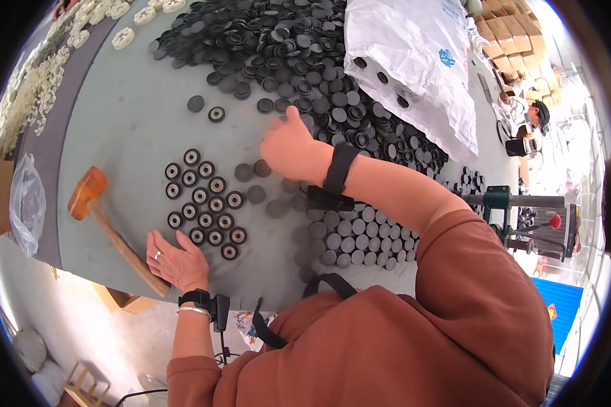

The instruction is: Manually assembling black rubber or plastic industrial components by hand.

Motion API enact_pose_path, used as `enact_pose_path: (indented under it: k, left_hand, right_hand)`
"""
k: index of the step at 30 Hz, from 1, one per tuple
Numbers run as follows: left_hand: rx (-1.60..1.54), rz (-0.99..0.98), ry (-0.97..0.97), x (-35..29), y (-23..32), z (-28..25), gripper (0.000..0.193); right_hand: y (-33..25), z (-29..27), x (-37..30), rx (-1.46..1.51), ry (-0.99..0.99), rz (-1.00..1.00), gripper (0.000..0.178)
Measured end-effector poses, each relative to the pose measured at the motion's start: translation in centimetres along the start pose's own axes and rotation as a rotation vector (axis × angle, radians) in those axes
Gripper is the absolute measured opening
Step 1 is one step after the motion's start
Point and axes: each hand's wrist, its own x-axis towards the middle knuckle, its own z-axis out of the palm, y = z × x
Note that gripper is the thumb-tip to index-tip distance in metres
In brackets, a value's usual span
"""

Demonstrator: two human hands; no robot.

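Observation:
My left hand (178, 261) rests flat on the grey-green table with its fingers stretched out, holding nothing. It lies beside a loose group of small black rollers (216, 204) with pale metal centres. The wooden handle of an orange-headed mallet (87, 190) runs close past its fingertips. Farther off, my right hand (288, 149) is over the near edge of a heap of round black caps (271, 41). One digit points away from me; the other fingers are blurred and partly hidden, so their grip does not show. Several smeared dark caps (256, 195) lie just nearer than this hand.
Caps in close rows (360, 234) fill the table under my right arm. A white sack (414, 68) spills caps at the back. Cream-coloured parts (37, 88) lie far left, near a clear plastic bag (27, 203). A green metal fixture (497, 203) stands at right.

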Motion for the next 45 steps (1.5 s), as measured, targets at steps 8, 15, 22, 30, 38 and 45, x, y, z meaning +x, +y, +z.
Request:
enact_pose_path:
  k: [8,15,22,30,38,45]
  left_hand:
    - [0.073,-0.039,-0.049,0.0,0.4,-0.2,0.048]
    - [0.123,-0.018,-0.043,-0.1,-0.2,0.7,0.050]
    - [0.207,-0.003,-0.016,0.1,-0.2,0.9,0.049]
    - [0.248,-0.028,-0.025,0.0,-0.6,1.3,0.050]
    - [0.183,0.012,-0.022,-0.1,-0.5,0.7,0.049]
    - [0.177,0.007,-0.012,-0.1,-0.3,0.7,0.050]
  right_hand:
    - [-2.3,0.5,7.9,0.446,0.225,0.184,0.020]
    - [2.9,3.4,-1.0,0.533,0.476,0.501,0.020]
    - [12.8,9.1,-17.9,0.669,0.628,1.367,0.031]
    - [14.5,5.2,-9.8,1.351,0.304,1.129,0.062]
    - [17.1,0.2,-3.1,2.128,0.447,0.649,0.069]
    - [16.6,0.0,-5.4,1.849,0.553,0.775,0.059]
